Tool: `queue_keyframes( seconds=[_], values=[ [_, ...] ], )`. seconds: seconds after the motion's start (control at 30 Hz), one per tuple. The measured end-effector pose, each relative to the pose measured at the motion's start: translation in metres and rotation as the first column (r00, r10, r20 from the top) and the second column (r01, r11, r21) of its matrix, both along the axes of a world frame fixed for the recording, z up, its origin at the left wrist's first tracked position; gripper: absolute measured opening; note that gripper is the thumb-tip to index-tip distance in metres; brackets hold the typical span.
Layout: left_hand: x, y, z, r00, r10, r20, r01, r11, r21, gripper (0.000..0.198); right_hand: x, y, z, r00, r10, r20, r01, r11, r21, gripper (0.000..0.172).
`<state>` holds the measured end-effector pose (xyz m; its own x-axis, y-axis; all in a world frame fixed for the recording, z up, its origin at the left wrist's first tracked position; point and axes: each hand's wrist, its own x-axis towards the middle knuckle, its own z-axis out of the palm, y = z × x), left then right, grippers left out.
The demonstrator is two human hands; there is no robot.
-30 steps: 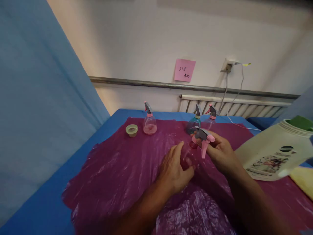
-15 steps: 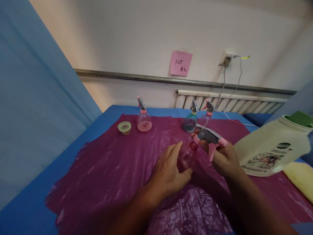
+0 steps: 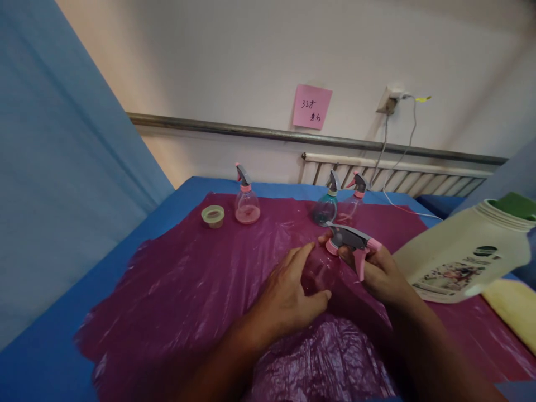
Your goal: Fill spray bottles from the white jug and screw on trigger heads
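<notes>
My left hand (image 3: 293, 290) is wrapped round the side of a clear spray bottle (image 3: 320, 273) that stands on the purple plastic sheet (image 3: 188, 279). Through its see-through wall the purple shows. My right hand (image 3: 383, 273) grips a grey and pink trigger sprayer head (image 3: 352, 240), its pink collar sitting at the bottle's mouth. Whether the collar is threaded on cannot be seen. Just behind stand a teal spray bottle (image 3: 325, 206) and another clear spray bottle with a pink collar (image 3: 350, 206).
A spray bottle with pink liquid (image 3: 247, 207) and a small pale green tub (image 3: 213, 216) stand at the back left. A large cream jug (image 3: 464, 257) is at the right, near a yellow cloth (image 3: 513, 307). Behind are a metal rail (image 3: 251, 131) and a white cable (image 3: 387, 190).
The sprayer head in my right hand has come down and slightly left onto the bottle's mouth. My left hand stays round the bottle.
</notes>
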<state>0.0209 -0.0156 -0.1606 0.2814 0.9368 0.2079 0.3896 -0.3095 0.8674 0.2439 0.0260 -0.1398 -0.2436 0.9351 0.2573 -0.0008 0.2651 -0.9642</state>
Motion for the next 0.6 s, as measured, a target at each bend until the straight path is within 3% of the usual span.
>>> queue_keyframes(
  seconds=[0.17, 0.33, 0.6],
  values=[
    [-0.0015, -0.0008, 0.0057, 0.996, -0.056, 0.076, 0.060, 0.997, -0.053, 0.099, 0.0005, -0.0017, -0.0022, 0.999, 0.012, -0.030, -0.013, 0.999, -0.040, 0.043],
    [-0.0015, -0.0002, 0.0075, 0.998, -0.030, 0.050, 0.034, 0.996, -0.077, 0.097, -0.0033, -0.0009, -0.0027, 0.996, -0.022, -0.081, 0.017, 0.998, -0.061, 0.036],
    [-0.0013, -0.0002, 0.0002, 0.998, 0.038, -0.057, -0.036, 0.999, 0.034, 0.093, -0.0083, 0.0020, -0.0065, 0.989, -0.120, -0.088, 0.111, 0.988, -0.107, 0.038]
  ],
)
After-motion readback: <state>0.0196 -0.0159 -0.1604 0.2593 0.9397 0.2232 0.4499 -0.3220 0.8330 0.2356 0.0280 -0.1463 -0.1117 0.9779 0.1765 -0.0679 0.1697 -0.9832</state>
